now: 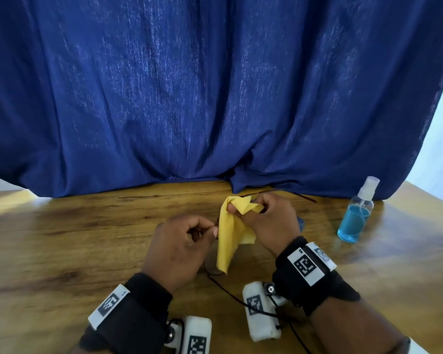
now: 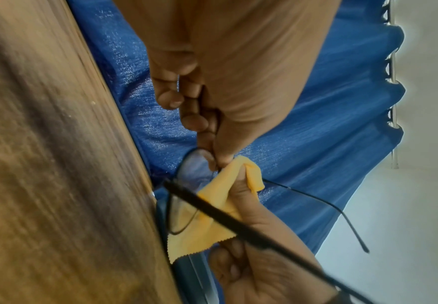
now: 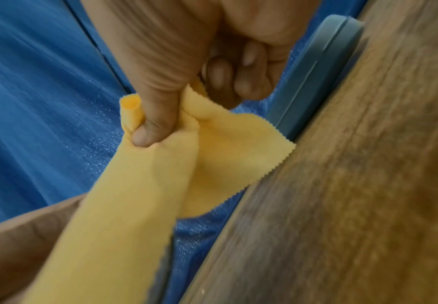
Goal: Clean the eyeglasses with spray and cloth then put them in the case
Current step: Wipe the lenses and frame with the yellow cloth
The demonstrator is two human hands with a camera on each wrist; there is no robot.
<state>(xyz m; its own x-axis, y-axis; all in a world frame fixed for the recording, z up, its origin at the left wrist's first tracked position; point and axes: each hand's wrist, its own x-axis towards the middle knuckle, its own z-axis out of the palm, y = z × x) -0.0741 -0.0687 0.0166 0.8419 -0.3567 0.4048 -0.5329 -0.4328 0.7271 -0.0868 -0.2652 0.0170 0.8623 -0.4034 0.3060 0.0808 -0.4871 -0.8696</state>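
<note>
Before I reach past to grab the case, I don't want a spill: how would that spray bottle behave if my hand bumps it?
The spray bottle stands upright on the table, tall and narrow, so it would probably tip. Its blue liquid fills only the lower part, which likely steadies it somewhat. Its clear cap looks fitted, so a leak seems unlikely.
</note>
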